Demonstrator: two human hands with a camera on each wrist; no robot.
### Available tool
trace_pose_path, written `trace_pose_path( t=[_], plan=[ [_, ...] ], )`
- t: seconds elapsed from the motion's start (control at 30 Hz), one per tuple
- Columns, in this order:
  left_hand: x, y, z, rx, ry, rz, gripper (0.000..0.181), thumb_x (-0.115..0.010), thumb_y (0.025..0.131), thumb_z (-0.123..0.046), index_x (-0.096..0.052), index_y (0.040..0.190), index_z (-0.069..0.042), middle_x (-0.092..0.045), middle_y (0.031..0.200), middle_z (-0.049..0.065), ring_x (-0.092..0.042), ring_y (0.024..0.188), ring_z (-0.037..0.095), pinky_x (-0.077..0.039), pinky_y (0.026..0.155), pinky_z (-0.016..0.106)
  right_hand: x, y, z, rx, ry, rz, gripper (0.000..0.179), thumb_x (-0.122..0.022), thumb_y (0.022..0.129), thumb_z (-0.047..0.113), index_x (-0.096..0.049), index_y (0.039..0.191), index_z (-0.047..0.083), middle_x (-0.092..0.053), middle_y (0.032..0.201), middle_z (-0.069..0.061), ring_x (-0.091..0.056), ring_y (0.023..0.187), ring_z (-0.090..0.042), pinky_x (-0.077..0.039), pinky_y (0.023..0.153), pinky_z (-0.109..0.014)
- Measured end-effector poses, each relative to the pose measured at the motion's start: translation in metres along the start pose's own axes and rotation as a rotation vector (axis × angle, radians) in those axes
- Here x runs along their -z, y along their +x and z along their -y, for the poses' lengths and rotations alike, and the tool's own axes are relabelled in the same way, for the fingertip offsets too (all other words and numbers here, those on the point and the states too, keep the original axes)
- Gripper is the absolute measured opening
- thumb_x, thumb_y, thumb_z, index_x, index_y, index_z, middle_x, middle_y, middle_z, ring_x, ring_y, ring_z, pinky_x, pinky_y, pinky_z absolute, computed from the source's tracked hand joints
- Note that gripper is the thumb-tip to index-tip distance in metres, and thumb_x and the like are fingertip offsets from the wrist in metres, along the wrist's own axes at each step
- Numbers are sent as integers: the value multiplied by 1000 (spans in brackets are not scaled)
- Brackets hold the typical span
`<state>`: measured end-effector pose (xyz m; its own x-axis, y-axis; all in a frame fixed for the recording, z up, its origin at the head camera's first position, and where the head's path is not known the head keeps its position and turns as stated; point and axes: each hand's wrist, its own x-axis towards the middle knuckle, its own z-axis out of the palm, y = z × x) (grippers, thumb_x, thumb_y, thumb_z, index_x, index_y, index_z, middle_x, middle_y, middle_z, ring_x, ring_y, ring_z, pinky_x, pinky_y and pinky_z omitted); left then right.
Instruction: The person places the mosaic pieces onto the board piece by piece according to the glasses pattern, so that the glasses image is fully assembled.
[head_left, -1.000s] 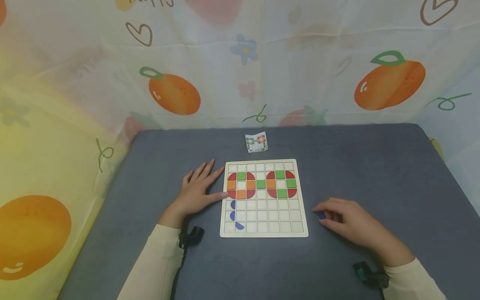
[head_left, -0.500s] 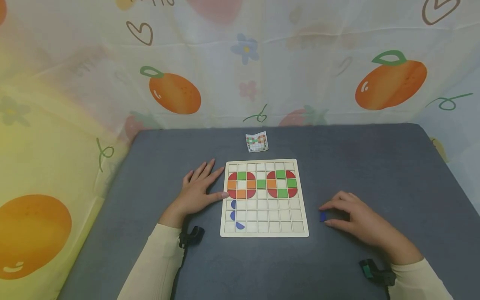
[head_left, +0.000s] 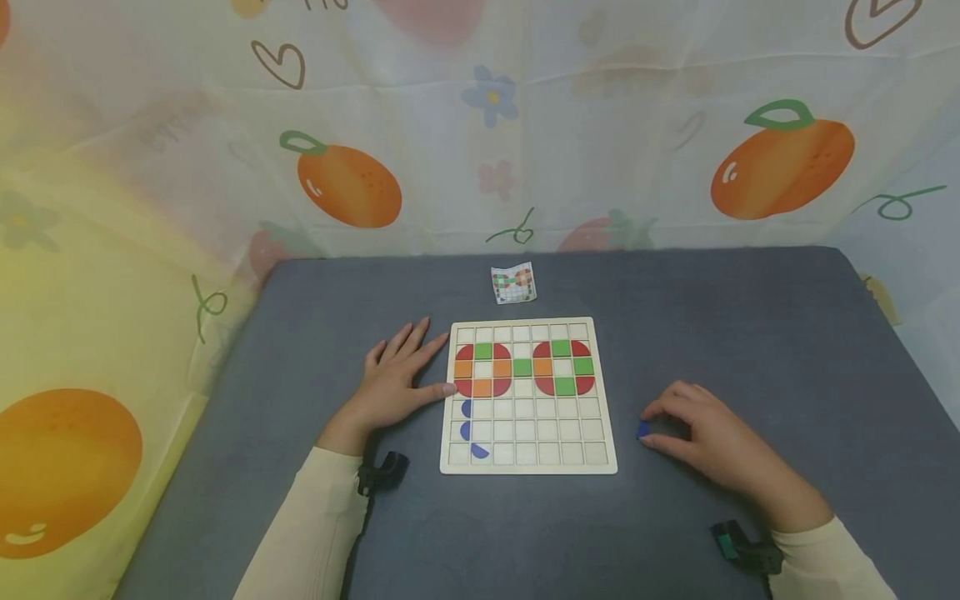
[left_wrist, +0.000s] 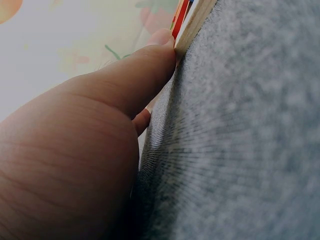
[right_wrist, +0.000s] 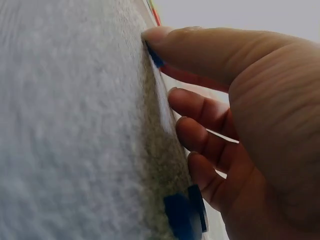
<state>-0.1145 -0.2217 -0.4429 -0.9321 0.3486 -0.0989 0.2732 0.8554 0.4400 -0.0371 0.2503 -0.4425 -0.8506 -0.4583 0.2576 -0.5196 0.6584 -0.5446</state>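
Note:
A square white grid board (head_left: 536, 432) lies on the dark grey table, with red, orange and green tiles in its upper rows. Several blue half-round tiles (head_left: 465, 431) sit at its lower left; the lowest one is tilted. My left hand (head_left: 390, 390) lies flat with fingers spread, and its thumb rests on the board's left edge. To the right of the board, my right hand (head_left: 701, 429) pinches a small blue tile (head_left: 642, 429) between thumb and index finger, close to the tabletop. Other blue pieces (right_wrist: 182, 217) show below the little finger; whether they are held is unclear.
A small printed card (head_left: 513, 284) with a coloured grid pattern lies behind the board. Beyond the table's far edge hangs a fruit-patterned cloth (head_left: 600, 167). Grey fabric (head_left: 735, 325) covers the table around the board.
My right hand has shifted slightly right, then a little back left, while the blue tile turned between its fingers. My left hand and the tiles on the board have stayed put.

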Motion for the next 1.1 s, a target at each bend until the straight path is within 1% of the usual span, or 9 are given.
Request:
trace_pose_path(
  t=[0.17, 0.4, 0.7, 0.9, 1.0, 1.1],
  plan=[
    [0, 0, 1, 4, 3, 9, 96, -73, 96, -68, -33, 173, -27, -8, 182, 2, 0, 167, 30, 2, 125, 65, -5, 3, 3, 7, -13, -13, 26, -96, 84, 16, -77, 100, 24, -61, 100, 17, -54, 91, -7, -49, 79, -36],
    [0, 0, 1, 4, -3, 11, 95, -72, 96, -69, -33, 173, -28, -8, 182, 1, 1, 167, 29, 2, 125, 65, -7, 5, 8, -39, -39, -7, 26, -97, 83, 19, -78, 101, 21, -61, 99, 15, -54, 90, -9, -50, 79, -38],
    [0, 0, 0, 4, -7, 16, 96, -72, 96, -69, -33, 173, -28, -7, 182, 1, 1, 167, 30, 2, 125, 65, -12, 7, 14, -59, -35, -3, 20, -92, 89, 15, -77, 102, 20, -62, 99, 14, -56, 86, -7, -52, 75, -36],
    [0, 0, 0, -6, -8, 12, 96, -73, 96, -69, -33, 173, -27, -8, 182, 3, 0, 167, 31, 2, 124, 66, -17, 11, 15, -100, 5, -62, 21, -91, 91, 12, -77, 105, 19, -61, 98, 12, -56, 85, -5, -51, 72, -31],
    [1, -1, 0, -9, -8, 11, 96, -71, 96, -70, -33, 173, -27, -8, 182, 3, 0, 167, 30, 2, 124, 66, -20, 17, 18, -86, 23, -83, 22, -91, 90, 11, -78, 107, 18, -62, 100, 11, -56, 87, -6, -52, 74, -31],
    [1, -1, 2, -6, -6, 13, 96, -71, 96, -70, -33, 173, -28, -7, 182, 2, 1, 167, 30, 2, 124, 66, -26, 23, 21, -64, 43, -75, 23, -91, 90, 13, -78, 108, 18, -63, 102, 12, -56, 89, -7, -51, 76, -32]
  ],
)
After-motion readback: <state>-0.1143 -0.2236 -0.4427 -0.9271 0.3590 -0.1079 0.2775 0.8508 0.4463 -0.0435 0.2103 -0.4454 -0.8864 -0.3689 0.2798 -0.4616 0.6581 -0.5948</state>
